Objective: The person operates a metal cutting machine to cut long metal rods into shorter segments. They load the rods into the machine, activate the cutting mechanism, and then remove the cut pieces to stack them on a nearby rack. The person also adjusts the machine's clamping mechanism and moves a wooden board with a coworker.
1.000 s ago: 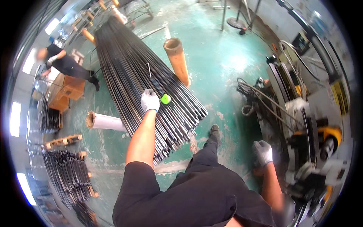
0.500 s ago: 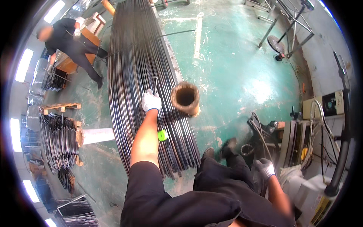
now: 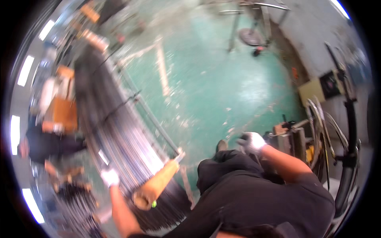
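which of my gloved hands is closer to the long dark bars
Your left hand, at the left edge of the bars, a pale strip jutting from it; your right hand is apart, near your leg.

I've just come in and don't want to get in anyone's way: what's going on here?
Someone in dark clothes is beside a long stack of dark rods. Their gloved left hand holds a slim silvery piece by the rods' left edge; blur hides its exact shape. Their gloved right hand is away from the rods, and I can't tell whether it grips anything. An orange-brown tube shows near the rods' close end. Another person is off to the left.
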{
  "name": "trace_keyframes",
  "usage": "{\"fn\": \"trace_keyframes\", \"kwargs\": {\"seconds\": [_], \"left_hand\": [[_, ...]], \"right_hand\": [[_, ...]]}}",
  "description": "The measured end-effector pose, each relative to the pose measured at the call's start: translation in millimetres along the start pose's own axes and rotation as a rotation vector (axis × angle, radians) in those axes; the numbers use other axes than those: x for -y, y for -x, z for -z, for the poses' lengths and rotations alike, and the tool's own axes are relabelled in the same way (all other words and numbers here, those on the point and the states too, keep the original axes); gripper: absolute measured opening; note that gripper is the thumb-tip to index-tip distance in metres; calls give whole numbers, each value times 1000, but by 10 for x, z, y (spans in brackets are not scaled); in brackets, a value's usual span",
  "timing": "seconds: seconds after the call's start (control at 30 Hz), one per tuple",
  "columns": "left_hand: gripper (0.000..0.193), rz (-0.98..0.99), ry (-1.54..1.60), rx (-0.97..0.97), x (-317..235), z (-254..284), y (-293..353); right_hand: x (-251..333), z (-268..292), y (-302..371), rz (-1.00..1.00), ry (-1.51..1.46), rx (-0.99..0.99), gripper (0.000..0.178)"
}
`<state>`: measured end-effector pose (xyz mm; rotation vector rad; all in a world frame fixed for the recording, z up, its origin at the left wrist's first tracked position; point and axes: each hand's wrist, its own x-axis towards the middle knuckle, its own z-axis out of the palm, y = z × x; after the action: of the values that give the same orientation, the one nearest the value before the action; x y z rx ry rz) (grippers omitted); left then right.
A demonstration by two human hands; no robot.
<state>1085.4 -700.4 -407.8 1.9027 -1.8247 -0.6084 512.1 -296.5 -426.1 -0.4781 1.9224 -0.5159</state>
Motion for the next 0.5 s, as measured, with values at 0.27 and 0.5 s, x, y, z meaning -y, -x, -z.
{"fn": "trace_keyframes", "kwargs": {"seconds": [0.27,0.5], "left_hand": [[6,-962,170,341,-4211,-1019,217],[17,-1545,602,671,-6398,-3105,1052]], "right_hand": [[2144,952,-273,858,-291,-214,52],[2174,2057,-106,713,-789,-1032,30]]}}
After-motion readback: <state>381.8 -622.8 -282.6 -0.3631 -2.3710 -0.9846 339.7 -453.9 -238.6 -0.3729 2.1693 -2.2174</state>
